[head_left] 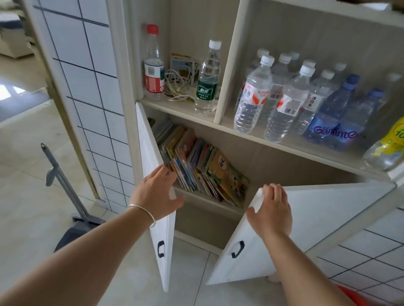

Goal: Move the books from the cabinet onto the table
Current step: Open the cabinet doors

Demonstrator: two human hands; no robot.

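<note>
Cabinet (268, 140), lower centre of frame: both white doors stand open.

Left door (153, 185): left hand (157, 194) lies against its top edge, fingers nearly straight and loosely spread, gripping nothing.

Right door (314, 216): right hand (271, 211) rests on its upper corner, fingers curled over the edge.

Children's books (199, 164): a row of thin, colourful paperbacks on the lower shelf, leaning left, no hand on them yet. Judged light singly but heavy as a block; glossy covers likely to slide and splay. Best taken as a small batch, squeezed flat between both palms at the outer covers.

Water bottles (285, 97): upper shelf, centre right.

Dustpan (75, 219): lower left, on the floor.

Table: not in view.
</note>
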